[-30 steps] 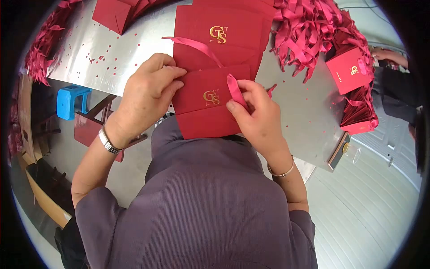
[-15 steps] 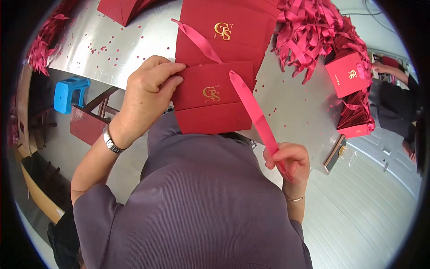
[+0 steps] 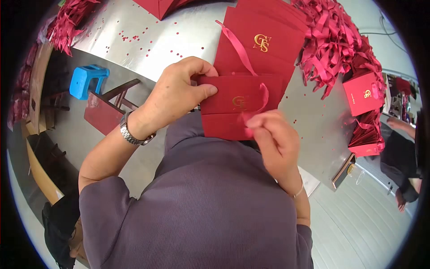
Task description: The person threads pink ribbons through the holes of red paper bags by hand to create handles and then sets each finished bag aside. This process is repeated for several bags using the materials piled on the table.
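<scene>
A small red bag (image 3: 224,96) with a gold logo lies flat at the table's front edge, its lower flap toward my body. My left hand (image 3: 186,87) pinches its upper left corner between thumb and fingers. A pink ribbon (image 3: 264,96) comes out near the bag's top right, and my right hand (image 3: 275,139) pinches its loose end over the lower right of the bag. Another ribbon (image 3: 239,49) runs up from the bag's top edge. Beneath and beyond it are stacked red bags (image 3: 273,22) with the same logo.
A heap of pink ribbons (image 3: 329,40) hangs at the right of the metal table (image 3: 98,40), near upright red bags (image 3: 362,94). Red paper dots lie scattered. A blue stool (image 3: 80,83) stands left. Another person (image 3: 398,148) is at the far right.
My right hand has moved up and left with the ribbon's end, which now bends over the bag instead of stretching down right. The view has shifted, and my left hand still holds the corner.
</scene>
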The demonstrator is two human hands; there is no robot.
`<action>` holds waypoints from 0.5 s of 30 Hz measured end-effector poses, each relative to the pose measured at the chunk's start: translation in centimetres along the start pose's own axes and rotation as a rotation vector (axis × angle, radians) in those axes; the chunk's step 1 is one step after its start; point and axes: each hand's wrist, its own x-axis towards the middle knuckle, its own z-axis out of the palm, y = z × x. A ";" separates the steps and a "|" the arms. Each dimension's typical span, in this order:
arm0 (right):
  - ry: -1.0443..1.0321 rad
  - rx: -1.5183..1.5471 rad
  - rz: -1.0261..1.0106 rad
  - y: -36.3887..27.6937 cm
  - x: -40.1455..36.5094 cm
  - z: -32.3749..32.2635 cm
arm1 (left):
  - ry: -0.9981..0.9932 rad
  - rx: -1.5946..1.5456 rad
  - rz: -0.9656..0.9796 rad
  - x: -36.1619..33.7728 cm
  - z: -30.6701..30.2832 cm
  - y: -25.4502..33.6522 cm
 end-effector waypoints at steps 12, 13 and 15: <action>-0.059 -0.483 -0.023 1.7 3.6 4.8 | -0.144 -0.225 -0.152 1.0 -0.3 -1.9; -0.067 -0.484 -0.045 1.6 3.7 4.8 | -0.145 -0.229 -0.156 1.0 -0.3 -2.0; -0.081 -0.482 -0.069 1.4 4.2 4.9 | -0.116 -0.200 -0.093 1.0 -0.1 -2.1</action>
